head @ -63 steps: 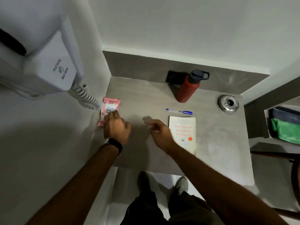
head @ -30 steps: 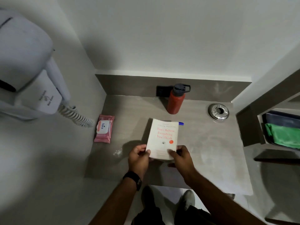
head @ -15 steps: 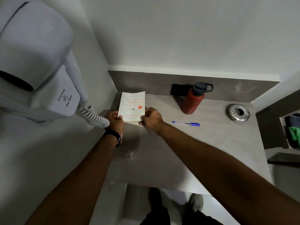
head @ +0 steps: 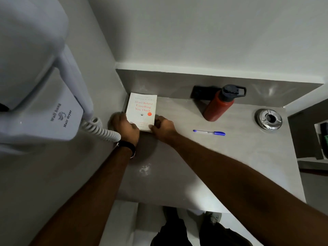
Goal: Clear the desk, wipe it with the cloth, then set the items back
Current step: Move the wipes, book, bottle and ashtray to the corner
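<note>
Book (head: 142, 110) in far-left corner of desk (head: 204, 166), by the wall. Left hand (head: 126, 127) and right hand (head: 164, 127) pinching its near corners. Light paperback, bendy; best gripped along the spine.

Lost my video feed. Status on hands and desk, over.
Left hand and right hand both grip the white paperback book at the grey desk's back-left corner. Red bottle, blue pen, metal ashtray on desk.

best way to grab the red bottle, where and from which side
Probably the loop handle on the bottle's dark lid, from above with the right hand. It stands upright by the back wall, loop pointing right; the wall blocks the far side, so a body grip comes from the front.
</note>
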